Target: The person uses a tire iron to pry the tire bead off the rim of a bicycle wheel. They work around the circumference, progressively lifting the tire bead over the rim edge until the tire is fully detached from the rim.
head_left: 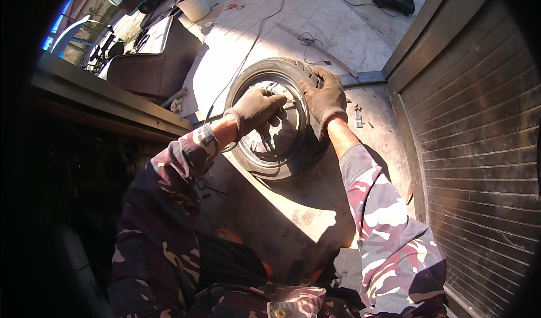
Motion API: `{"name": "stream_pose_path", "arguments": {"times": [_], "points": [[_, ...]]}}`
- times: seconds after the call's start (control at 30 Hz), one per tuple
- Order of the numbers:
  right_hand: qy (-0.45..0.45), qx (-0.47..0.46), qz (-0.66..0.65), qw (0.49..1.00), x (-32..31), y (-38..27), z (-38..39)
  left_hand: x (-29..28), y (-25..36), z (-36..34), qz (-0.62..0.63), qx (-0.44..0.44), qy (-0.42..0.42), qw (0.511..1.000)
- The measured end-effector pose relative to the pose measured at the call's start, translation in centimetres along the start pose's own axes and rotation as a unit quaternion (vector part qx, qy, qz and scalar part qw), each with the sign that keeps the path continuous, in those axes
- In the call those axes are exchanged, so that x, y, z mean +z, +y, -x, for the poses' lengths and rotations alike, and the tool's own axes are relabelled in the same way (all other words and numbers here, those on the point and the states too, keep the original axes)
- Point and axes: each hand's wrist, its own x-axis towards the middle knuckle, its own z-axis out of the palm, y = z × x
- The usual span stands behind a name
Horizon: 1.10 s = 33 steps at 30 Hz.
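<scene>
A wheel with a black tire and a pale metal hub lies on the concrete in front of me. My left hand, in a brown glove, is over the upper part of the hub with fingers curled; whatever it pinches is hidden or too small to name. My right hand, also gloved, grips the tire at its upper right. A small pale object lies just right of the wheel.
A ribbed metal door panel stands at my right, a dark frame at my left. Beyond are a brown padded seat, a white bucket, cables, a long bar and a black compressor.
</scene>
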Motion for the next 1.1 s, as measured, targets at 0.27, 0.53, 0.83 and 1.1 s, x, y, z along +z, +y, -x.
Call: {"name": "stream_pose_path", "arguments": {"times": [0.27,0.53,0.83,1.1], "points": [[-0.001,-0.002,-0.001,1.000,-0.3,-0.4,0.2,-1.0,0.0,1.5,-0.463,0.459,0.127,0.747],[0.002,0.006,-0.007,1.000,-0.3,-0.5,0.3,-0.6,1.4,0.4,-0.375,0.264,0.119,0.881],[-0.002,0.006,0.000,1.000,0.0,-0.2,-0.1,-1.1,0.6,-0.2,-0.207,0.141,0.112,0.962],[-0.002,0.001,-0.011,1.000,-0.1,-0.1,0.0,-1.9,0.4,0.9,-0.519,0.423,0.163,0.724]]}}
